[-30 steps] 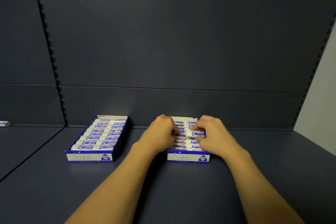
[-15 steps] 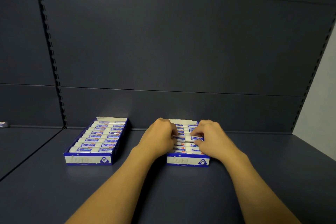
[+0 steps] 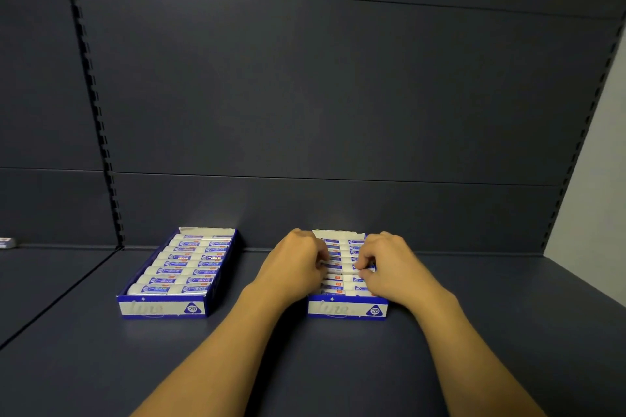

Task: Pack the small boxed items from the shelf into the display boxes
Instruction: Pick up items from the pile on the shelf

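Note:
Two blue-and-white display boxes stand on the dark shelf. The left display box (image 3: 162, 308) is filled with two columns of small white-and-blue boxed items (image 3: 183, 269). Both my hands are over the right display box (image 3: 347, 310), which also holds rows of boxed items. My left hand (image 3: 294, 264) has its fingers curled down onto the left column. My right hand (image 3: 389, 267) pinches one small boxed item (image 3: 352, 268) lying across the rows in the middle of the box. My fingertips are partly hidden.
The shelf surface (image 3: 305, 366) stretches wide in front of and to the right of the boxes. The slotted back panel (image 3: 305, 112) rises close behind them. One stray small boxed item (image 3: 6, 242) lies on the neighbouring shelf at far left.
My right hand has lowered the pinched item from above the rows down into the box. My left hand stayed on the left column.

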The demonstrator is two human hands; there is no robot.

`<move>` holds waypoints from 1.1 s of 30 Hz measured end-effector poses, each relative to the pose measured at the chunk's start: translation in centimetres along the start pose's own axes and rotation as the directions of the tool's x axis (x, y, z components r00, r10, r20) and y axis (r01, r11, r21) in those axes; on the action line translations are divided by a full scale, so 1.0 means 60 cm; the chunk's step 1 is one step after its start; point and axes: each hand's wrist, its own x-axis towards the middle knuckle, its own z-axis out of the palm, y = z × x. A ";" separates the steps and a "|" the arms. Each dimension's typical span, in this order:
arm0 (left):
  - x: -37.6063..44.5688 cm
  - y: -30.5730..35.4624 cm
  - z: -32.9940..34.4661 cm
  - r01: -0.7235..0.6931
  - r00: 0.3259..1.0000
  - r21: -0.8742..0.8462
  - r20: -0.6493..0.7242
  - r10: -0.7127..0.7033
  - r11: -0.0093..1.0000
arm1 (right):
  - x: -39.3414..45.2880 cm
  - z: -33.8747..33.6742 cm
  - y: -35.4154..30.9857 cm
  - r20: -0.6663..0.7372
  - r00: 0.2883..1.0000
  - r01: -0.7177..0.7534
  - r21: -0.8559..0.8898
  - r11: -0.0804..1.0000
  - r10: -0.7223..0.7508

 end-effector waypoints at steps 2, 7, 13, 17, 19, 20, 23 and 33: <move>-0.001 0.002 -0.004 -0.012 1.000 0.000 -0.022 0.012 1.000 | -0.004 -0.003 -0.003 -0.032 0.999 0.007 0.035 0.999 -0.006; -0.013 0.021 -0.020 -0.013 0.999 0.053 -0.046 0.015 0.999 | -0.017 -0.018 -0.013 -0.136 0.990 -0.023 0.180 0.983 0.048; -0.020 0.029 -0.079 0.039 0.999 0.189 -0.010 -0.037 0.981 | -0.016 -0.063 -0.028 -0.084 0.996 -0.012 0.141 0.990 0.024; -0.041 0.013 -0.132 0.145 0.988 0.320 0.008 -0.156 0.936 | -0.011 -0.087 -0.053 0.061 0.998 0.027 -0.037 0.999 -0.025; -0.055 0.007 -0.159 0.189 0.980 0.354 -0.003 -0.201 0.916 | -0.006 -0.095 -0.073 0.130 0.991 0.055 -0.096 0.994 -0.042; -0.063 0.005 -0.172 0.211 0.975 0.362 -0.017 -0.220 0.908 | -0.002 -0.098 -0.086 0.147 0.988 0.069 -0.104 0.992 -0.053; -0.089 -0.004 -0.203 0.274 0.959 0.399 -0.042 -0.281 0.875 | 0.010 -0.105 -0.131 0.143 0.984 0.113 -0.074 0.991 -0.102; -0.237 -0.072 -0.310 0.443 0.879 0.502 -0.080 -0.470 0.743 | 0.000 -0.097 -0.277 0.225 0.969 0.116 -0.038 0.992 -0.105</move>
